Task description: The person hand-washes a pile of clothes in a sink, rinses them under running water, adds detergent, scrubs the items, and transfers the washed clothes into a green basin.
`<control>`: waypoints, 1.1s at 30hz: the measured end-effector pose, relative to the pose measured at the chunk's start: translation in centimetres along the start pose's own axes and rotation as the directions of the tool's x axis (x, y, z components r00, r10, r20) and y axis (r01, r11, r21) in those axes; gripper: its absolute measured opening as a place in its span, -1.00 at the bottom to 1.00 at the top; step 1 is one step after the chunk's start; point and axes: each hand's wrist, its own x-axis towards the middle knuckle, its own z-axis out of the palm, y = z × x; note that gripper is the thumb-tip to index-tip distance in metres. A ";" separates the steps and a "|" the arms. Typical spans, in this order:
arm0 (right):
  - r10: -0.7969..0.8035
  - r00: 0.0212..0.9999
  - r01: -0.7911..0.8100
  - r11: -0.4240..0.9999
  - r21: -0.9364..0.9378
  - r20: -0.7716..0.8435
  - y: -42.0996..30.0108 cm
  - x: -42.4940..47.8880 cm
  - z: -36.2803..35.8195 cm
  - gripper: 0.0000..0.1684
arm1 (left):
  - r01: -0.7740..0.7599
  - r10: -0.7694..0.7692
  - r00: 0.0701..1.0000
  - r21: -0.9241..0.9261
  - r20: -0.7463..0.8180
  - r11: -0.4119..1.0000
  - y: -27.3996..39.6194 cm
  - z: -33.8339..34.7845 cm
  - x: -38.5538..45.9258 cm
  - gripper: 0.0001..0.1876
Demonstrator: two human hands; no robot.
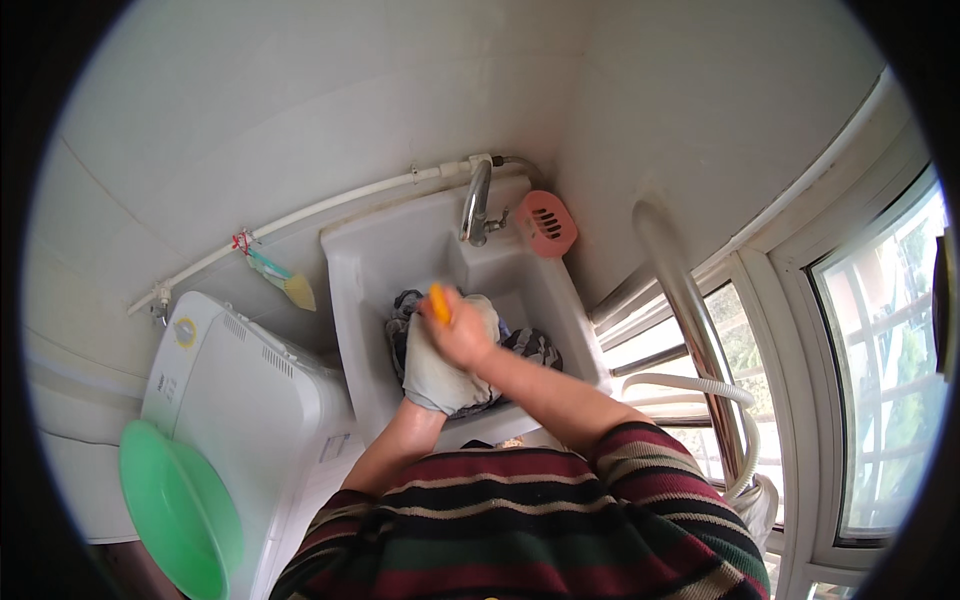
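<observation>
My right hand (463, 339) grips an orange bar (440, 304) that looks like soap, over a white cloth (435, 375). The cloth covers my left hand, and only the wrist (426, 421) shows below its hem. Whether the fingers inside are spread or closed is hidden. Dark patterned fabric (534, 346) lies bunched beside and under the cloth in the basin of a white sink (352, 300). At the back of the sink, a chrome faucet (475, 202) rises above the basin; no running water is visible.
A pink slotted soap dish (547, 223) rests on the sink's back right corner. To the left stands a white Haier washing machine (240, 397) with a green plastic basin (176, 510) on it. A brush (281, 279) hangs from the wall pipe (337, 201). A metal pole (694, 322) stands right.
</observation>
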 end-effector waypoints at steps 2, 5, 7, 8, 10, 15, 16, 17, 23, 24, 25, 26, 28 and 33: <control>-0.080 0.993 0.061 0.976 0.209 0.083 -1.0 -3.7 1.6 -0.79 | -0.195 0.274 0.924 -0.286 0.267 0.938 -3.7 4.7 0.5 -0.84; -0.311 0.950 0.307 0.935 -0.179 0.005 1.4 -2.5 0.6 -0.71 | -0.005 0.021 0.995 0.169 -0.093 0.986 -3.9 10.2 -0.7 -0.87; -0.324 0.946 0.288 0.811 -0.509 0.019 3.2 0.2 -2.1 -0.67 | 0.331 -0.108 0.944 0.910 -0.313 0.250 -2.1 13.2 -1.1 -0.81; -0.242 0.970 0.201 0.787 -0.584 0.008 3.6 1.0 -3.8 -0.67 | -0.007 -0.216 0.975 0.961 -0.056 -0.278 -1.1 12.2 -1.5 -0.74; 0.268 0.957 -0.291 0.891 -0.349 -0.115 3.5 2.4 -6.5 -0.61 | 0.263 -0.241 0.952 0.908 -0.190 0.326 1.0 9.8 -3.5 -0.57; -0.251 0.968 0.230 0.898 -0.375 -0.006 -1.2 -4.1 -3.1 -0.25 | 0.426 -0.247 0.892 0.523 -0.378 0.738 3.4 5.0 -3.6 -0.41; -0.149 0.989 0.143 0.928 -0.343 0.007 -0.8 -3.6 -2.5 -0.24 | 0.023 0.083 0.966 0.400 -0.246 0.916 -0.3 5.5 -3.5 -0.37; -0.043 0.999 0.044 0.945 -0.325 0.009 -0.5 -2.7 -2.7 -0.24 | -0.371 0.390 0.917 0.175 -0.084 0.912 -4.4 5.9 -3.1 -0.34; 0.048 0.995 -0.023 0.966 -0.258 0.089 0.5 -1.0 -1.6 -0.21 | 0.234 -0.294 0.953 0.444 0.071 0.865 1.2 2.6 -2.5 -0.31; -0.110 0.988 0.139 0.947 -0.289 0.112 0.9 -2.6 -0.8 -0.22 | -0.134 0.118 0.991 0.355 0.067 0.925 -1.6 4.0 -2.9 -0.30; -0.312 0.932 0.354 0.895 -0.272 0.184 -1.6 -5.1 0.1 -0.22 | -0.505 0.518 0.854 0.333 0.054 0.796 -4.0 5.7 -3.4 -0.29; -0.488 0.838 0.541 0.801 -0.257 0.242 -3.6 -6.9 0.1 -0.22 | -0.441 0.530 0.839 0.416 -0.122 0.795 -3.6 7.2 -3.5 -0.39; -0.428 0.890 0.453 0.791 -0.411 0.157 -1.2 -6.0 0.7 -0.20 | -0.144 0.374 0.894 0.634 -0.246 0.760 -2.3 9.8 -2.9 -0.49; 0.256 0.967 -0.251 0.946 -0.204 0.000 0.5 0.8 -4.0 -0.28 | 0.302 -0.200 0.937 0.952 -0.287 0.050 -1.2 11.0 -1.1 -0.50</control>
